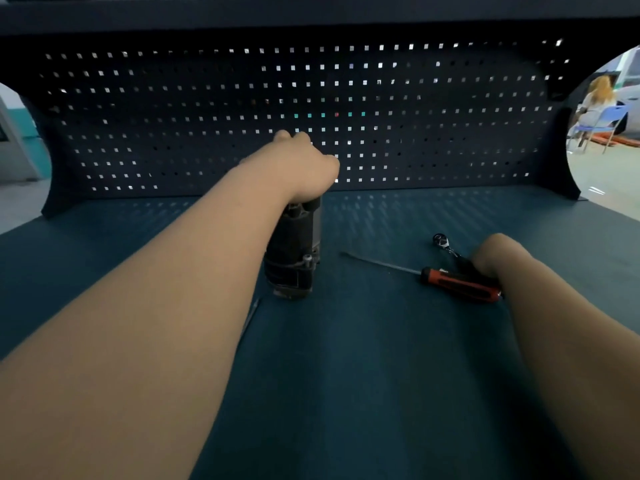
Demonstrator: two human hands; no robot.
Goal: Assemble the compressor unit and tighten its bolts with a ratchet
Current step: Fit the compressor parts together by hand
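Dark teal benchtop (346, 375), black square-holed pegboard (207, 116), red-and-black screwdriver (457, 284), black compressor (294, 251).

We are in a workshop. Before us is a workbench (381, 358) with a dark teal top, and along its far edge rises a dark back panel (450, 116) perforated with rows of square holes. Hand tools lie on its right half: a ratchet (446, 245) and a red-and-black screwdriver (457, 282). Near the middle stands a dark compressor unit (294, 251). Past the far right corner we see a pale open floor (606, 174), a blue chair (613, 116) and a seated person (597, 95).
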